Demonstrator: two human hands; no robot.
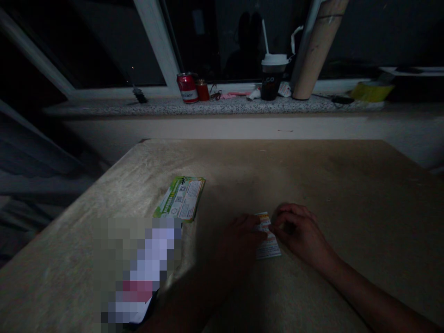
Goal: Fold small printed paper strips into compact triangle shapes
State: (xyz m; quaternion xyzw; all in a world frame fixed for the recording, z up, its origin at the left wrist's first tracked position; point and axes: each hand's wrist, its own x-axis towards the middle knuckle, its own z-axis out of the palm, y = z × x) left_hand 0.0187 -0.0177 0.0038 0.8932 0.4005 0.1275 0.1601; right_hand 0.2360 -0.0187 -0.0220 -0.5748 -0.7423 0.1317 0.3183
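A small printed leaflet (pixel 268 249), white with an orange band at its top, lies on the table in the middle. My left hand (pixel 243 236) rests over its left part, fingers stretched across the paper and dim in shadow. At the leaflet's right edge, my right hand (pixel 298 226) has thumb and forefinger pinched together; the other fingers are curled. Left of both hands sits a stack of green and white printed cards (pixel 183 199) with small square codes on the top one. Part of the leaflet is hidden under my left hand.
A pixelated whitish object (pixel 152 259) lies at the table's (pixel 329 171) left front. Along the granite windowsill (pixel 156 107) stand a red can (pixel 188 88), a small red jar (pixel 202 90), a lidded dark cup (pixel 272 78), a cardboard tube (pixel 317 55) and a yellow tape roll (pixel 373 91).
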